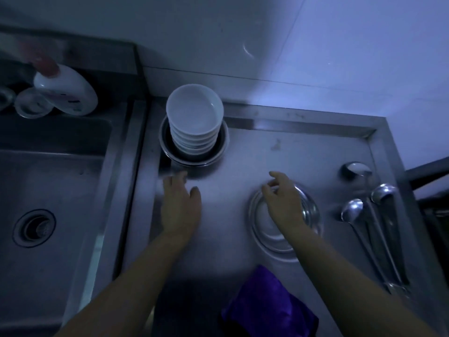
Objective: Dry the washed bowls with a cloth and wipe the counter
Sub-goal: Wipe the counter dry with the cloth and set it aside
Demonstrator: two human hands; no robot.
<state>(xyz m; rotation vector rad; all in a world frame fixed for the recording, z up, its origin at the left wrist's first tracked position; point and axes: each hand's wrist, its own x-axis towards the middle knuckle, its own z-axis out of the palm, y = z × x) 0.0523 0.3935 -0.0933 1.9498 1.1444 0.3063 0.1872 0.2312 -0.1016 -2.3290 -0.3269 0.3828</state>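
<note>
A stack of several white bowls (194,122) stands inside a steel bowl (223,152) at the back left of the steel counter (226,198). My left hand (181,205) reaches toward that steel bowl with fingers straight, holding nothing. My right hand (284,200) hovers with loosely bent fingers over a steel bowl (308,212) that sits on the counter to the right; whether it touches the bowl I cannot tell. A purple cloth (264,305) lies crumpled at the counter's near edge, between my forearms.
A steel sink (48,190) with a round drain lies on the left. Behind it stand a white bottle (70,91) and clear glasses (29,105). Several steel ladles (374,215) lie along the counter's right side. A raised rim and white wall bound the back.
</note>
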